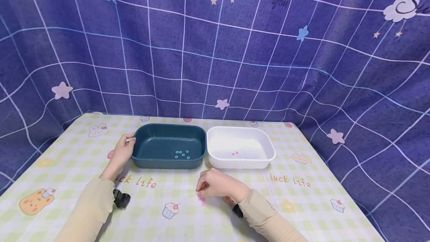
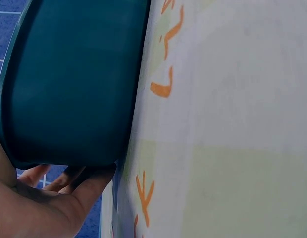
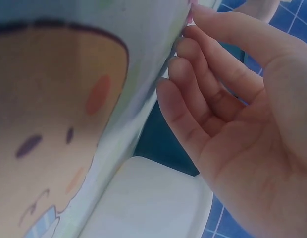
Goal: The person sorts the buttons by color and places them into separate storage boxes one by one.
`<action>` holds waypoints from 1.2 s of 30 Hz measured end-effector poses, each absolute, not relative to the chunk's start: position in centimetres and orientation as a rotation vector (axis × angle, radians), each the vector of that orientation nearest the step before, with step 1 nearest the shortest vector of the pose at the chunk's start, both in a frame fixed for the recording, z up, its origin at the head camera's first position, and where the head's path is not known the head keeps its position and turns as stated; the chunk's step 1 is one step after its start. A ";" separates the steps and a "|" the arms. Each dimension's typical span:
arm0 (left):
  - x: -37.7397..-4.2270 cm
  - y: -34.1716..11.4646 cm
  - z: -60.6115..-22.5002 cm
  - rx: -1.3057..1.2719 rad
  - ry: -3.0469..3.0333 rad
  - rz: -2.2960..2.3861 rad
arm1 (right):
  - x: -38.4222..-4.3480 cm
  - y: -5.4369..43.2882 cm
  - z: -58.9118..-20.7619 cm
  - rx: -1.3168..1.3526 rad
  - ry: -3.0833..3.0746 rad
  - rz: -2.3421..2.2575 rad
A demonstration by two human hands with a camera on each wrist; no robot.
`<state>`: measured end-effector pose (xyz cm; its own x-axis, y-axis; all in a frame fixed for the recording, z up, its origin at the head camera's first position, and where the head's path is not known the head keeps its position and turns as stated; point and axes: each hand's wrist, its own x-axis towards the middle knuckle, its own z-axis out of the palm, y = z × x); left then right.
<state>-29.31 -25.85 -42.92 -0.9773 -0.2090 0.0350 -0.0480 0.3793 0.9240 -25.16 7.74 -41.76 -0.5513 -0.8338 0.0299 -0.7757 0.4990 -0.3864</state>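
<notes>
My left hand (image 1: 123, 151) grips the left end of a dark teal tray (image 1: 169, 164), its fingers against the outer wall (image 2: 74, 148). Several small teal rings (image 1: 183, 155) lie inside on the tray's floor. My right hand (image 1: 218, 184) is low over the table in front of the white tray (image 1: 240, 163). Its curled thumb and index finger reach a small cluster of tiny pink pieces (image 1: 202, 199). In the right wrist view, pink (image 3: 191, 15) shows at those fingertips; whether a piece is pinched is unclear. Two pink pieces (image 1: 235, 153) lie in the white tray.
The two trays stand side by side on a checked, printed tablecloth (image 1: 141, 212). Behind the table hangs a blue curtain (image 1: 201, 47) with a grid and stars. Dark wrist cameras (image 1: 121, 198) sit on both wrists.
</notes>
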 end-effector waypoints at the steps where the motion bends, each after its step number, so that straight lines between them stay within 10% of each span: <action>1: -29.3 -25.9 -42.9 0.236 -2.484 -1.660 | -25.1 7.7 -41.7 -1.397 2.578 -0.532; 36: -29.1 -25.8 -42.6 0.244 -2.515 -1.640 | -25.6 8.0 -41.9 -1.501 2.595 -0.628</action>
